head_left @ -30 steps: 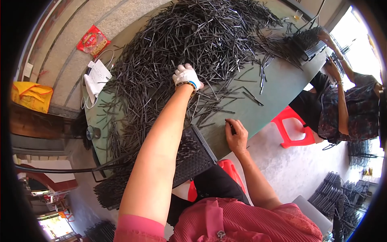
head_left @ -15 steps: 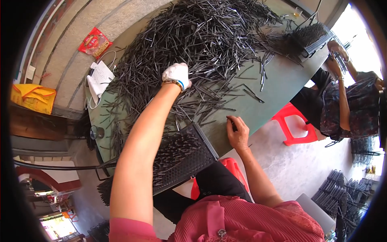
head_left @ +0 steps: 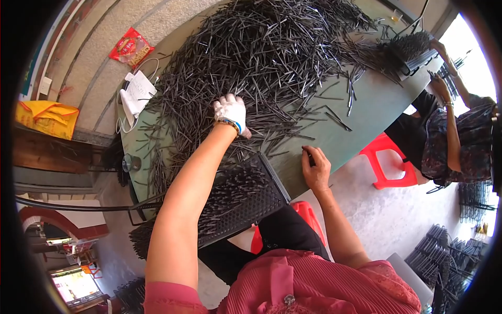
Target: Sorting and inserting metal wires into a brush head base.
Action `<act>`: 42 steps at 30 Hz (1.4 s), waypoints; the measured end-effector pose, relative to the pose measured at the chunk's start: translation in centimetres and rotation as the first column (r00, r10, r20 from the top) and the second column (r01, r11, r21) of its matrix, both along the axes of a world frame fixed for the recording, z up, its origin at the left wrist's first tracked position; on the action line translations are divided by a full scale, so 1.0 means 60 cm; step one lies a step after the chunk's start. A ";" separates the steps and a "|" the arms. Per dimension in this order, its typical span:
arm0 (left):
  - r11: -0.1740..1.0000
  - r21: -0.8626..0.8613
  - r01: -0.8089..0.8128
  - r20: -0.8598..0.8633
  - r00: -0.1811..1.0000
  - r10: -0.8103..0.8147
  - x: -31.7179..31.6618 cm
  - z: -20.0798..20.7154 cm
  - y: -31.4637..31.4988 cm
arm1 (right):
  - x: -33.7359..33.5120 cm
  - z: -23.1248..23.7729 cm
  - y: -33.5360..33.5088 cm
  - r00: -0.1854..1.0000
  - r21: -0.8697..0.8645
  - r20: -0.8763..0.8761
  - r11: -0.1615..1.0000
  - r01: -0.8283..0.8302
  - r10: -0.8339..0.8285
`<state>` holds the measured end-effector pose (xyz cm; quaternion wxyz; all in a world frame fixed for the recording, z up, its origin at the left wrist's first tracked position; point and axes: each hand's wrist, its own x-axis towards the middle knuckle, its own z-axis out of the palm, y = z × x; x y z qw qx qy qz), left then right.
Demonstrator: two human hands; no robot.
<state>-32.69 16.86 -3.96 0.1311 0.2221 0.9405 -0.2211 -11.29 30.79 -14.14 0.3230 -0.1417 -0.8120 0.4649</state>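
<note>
A large heap of thin black plastic strips (head_left: pixel 272 47) covers much of the green table. On its near side rests my left hand (head_left: pixel 230 111), in a white glove, palm down with the fingers apart and the thumb out to the right. No strip shows in its grip. My right hand (head_left: pixel 317 168) is bare and sits at the table's near edge, thumb and forefinger curled together; whatever they may hold is too small to make out. Between my arms, a black perforated rack (head_left: pixel 251 204) stands tilted at the table edge, with many strips upright in its holes.
Across the table at right, a co-worker's hands (head_left: pixel 442 89) handle strips beside a second filled rack (head_left: pixel 410 47). A red stool (head_left: pixel 384 162) stands on the floor there. Black racks (head_left: pixel 439 256) are stacked at lower right. A glass jar (head_left: pixel 130 163) sits at the left edge.
My left hand has gone from a closed fist to spread fingers on the heap. The right hand is nearly still. The whole view has shifted slightly. The co-worker's hands have moved apart.
</note>
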 end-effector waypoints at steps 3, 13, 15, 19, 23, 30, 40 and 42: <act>0.976 0.046 0.211 -0.016 0.978 -0.210 0.004 -0.001 0.008 | 0.001 0.003 0.000 1.000 -0.005 0.028 1.000 -0.002 0.002; 0.875 0.424 -0.233 -0.026 0.963 0.269 -0.015 -0.025 -0.005 | 0.001 0.004 0.000 1.000 -0.011 0.024 1.000 -0.004 0.004; 0.889 0.384 -0.249 -0.001 0.963 0.270 -0.013 -0.028 0.003 | 0.000 0.003 0.000 1.000 0.005 0.011 1.000 -0.002 0.002; 0.913 0.259 -0.317 0.056 0.948 0.313 0.004 -0.016 0.037 | 0.000 0.003 0.001 1.000 0.007 0.014 1.000 0.001 -0.001; 0.967 0.220 -0.126 0.041 0.992 0.120 0.004 -0.031 0.021 | 0.000 0.001 0.000 1.000 -0.015 0.014 1.000 -0.012 0.012; 0.882 0.322 -0.345 0.142 0.938 0.315 -0.026 -0.021 0.029 | 0.002 0.000 0.000 0.999 -0.029 0.032 1.000 -0.011 0.011; 0.971 0.240 -0.005 -0.068 0.997 0.022 -0.001 -0.044 0.009 | 0.002 0.002 0.002 1.000 -0.021 0.025 1.000 -0.008 0.008; 0.964 0.216 -0.157 -0.007 0.987 0.163 -0.011 -0.043 0.015 | 0.001 -0.003 0.004 1.000 0.018 0.010 1.000 -0.007 0.007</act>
